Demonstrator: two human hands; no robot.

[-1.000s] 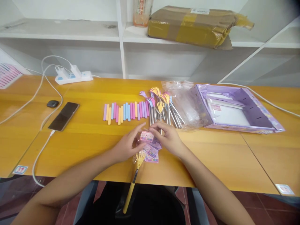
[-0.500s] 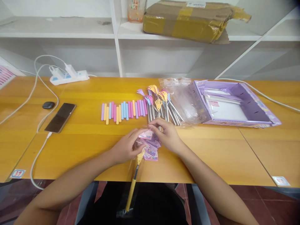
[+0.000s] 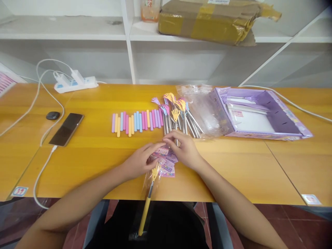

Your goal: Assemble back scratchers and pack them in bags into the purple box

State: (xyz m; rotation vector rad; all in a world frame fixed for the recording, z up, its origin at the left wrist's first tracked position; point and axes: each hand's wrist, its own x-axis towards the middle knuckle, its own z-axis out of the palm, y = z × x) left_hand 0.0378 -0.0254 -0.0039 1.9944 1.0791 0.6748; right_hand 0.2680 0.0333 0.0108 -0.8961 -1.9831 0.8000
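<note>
A yellow hand-shaped back scratcher (image 3: 144, 214) with a silver shaft lies inside a clear plastic bag (image 3: 146, 180), its handle hanging past the table edge over my lap. My left hand (image 3: 138, 160) is closed on the bag's upper end, thumb beside the scratcher's head. The fingers of my right hand (image 3: 184, 147) are pinched together, fingertips meeting those of my left; what they grip is hidden. Several pink and purple printed cards (image 3: 168, 169) lie beneath and between my hands. Just beyond, metal-shafted back scratchers (image 3: 184, 121) with coloured hand heads are heaped.
Coloured handle sleeves (image 3: 136, 122) stand in a row left of the heap. A clear plastic bag (image 3: 211, 114) and an open purple box (image 3: 269, 135) lie to the right. At left are a phone (image 3: 66, 129), a black earbud case (image 3: 53, 115) and a power strip (image 3: 76, 84) with cables.
My left hand has shifted slightly, and the bagged scratcher's head shows more clearly below it. My right hand keeps nearly the same pinch. The view has tilted a little.
</note>
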